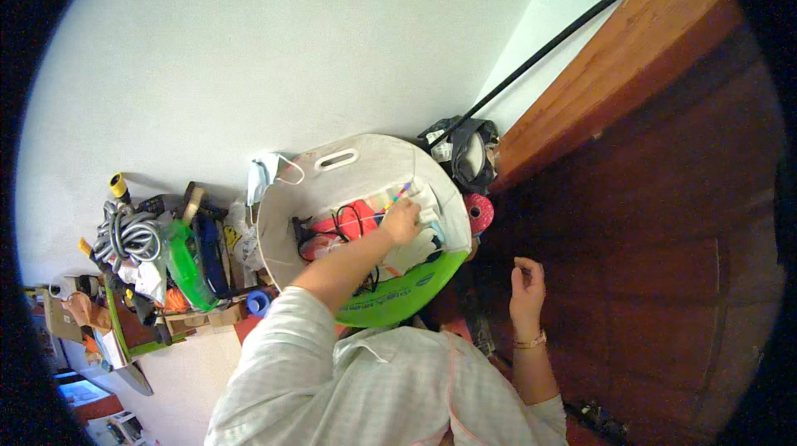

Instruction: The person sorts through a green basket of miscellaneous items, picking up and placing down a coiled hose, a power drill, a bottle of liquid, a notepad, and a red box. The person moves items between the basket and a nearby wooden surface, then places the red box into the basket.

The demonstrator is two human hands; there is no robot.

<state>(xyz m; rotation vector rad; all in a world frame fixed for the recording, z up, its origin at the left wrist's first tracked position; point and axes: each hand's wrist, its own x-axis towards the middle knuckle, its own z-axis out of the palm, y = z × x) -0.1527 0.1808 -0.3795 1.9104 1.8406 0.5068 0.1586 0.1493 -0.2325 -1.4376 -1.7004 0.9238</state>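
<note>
In front of me stands a round fabric basket [367,156] with a light grey lining, a white oval handle slot and a bright green section on the near side. My left hand [403,222] is down inside it, over the contents. Close to its fingers is a thin multicoloured stick [396,195]; whether they grip it is not clear. Under and beside the hand lie white cloth [398,256], a red item [355,218] and black cords [341,222]. My right hand [528,284], a bracelet or watch at its wrist, hangs right of the basket, loosely curled and holding nothing visible.
A face mask [263,175] hangs on the basket's rim. Left are a coiled grey cable [127,234], a green plastic item [187,265] and a blue roll [258,303]. Right are a black plastic bag [457,153], a red roll [478,213] and a dark wooden door [654,259].
</note>
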